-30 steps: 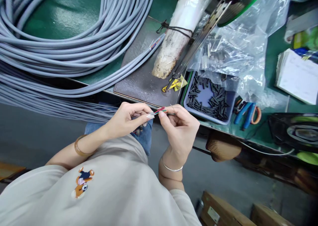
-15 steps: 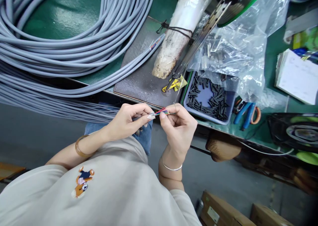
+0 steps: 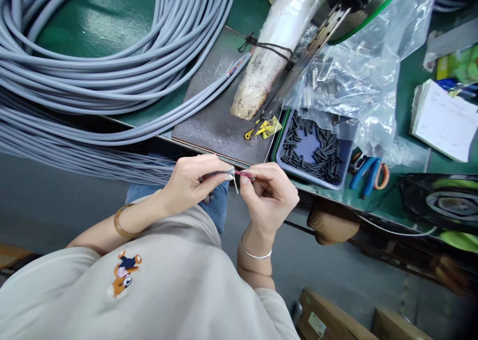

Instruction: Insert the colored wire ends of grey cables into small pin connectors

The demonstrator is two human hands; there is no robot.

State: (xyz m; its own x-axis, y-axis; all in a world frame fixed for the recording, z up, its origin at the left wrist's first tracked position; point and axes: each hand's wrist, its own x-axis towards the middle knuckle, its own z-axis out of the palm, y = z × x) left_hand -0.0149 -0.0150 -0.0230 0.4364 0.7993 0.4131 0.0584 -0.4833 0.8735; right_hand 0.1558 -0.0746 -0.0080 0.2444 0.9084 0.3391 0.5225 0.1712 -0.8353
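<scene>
Down swings a white strand (image 3: pixel 236 184), dangling just beyond the left hand's (image 3: pixel 194 183) fingertips, while the coloured wires (image 3: pixel 243 173), fanned wider half a second ago, now bunch into a narrow, mostly red-looking bundle. It's a firm pinch on the left: thumb and fingers grip the grey cable (image 3: pixel 218 172) right near its end, the tip poking out just past them. Over on the right hand (image 3: pixel 271 193), thumb and index close on the wires, which span the small gap between the two hands; their far ends are lost behind those fingers. All of it is held in front of the bench (image 3: pixel 99 24), just off the edge of a dark board (image 3: pixel 212 126), with the purple tray (image 3: pixel 345 173) of short black pieces (image 3: pixel 326 166) near the right hand.
</scene>
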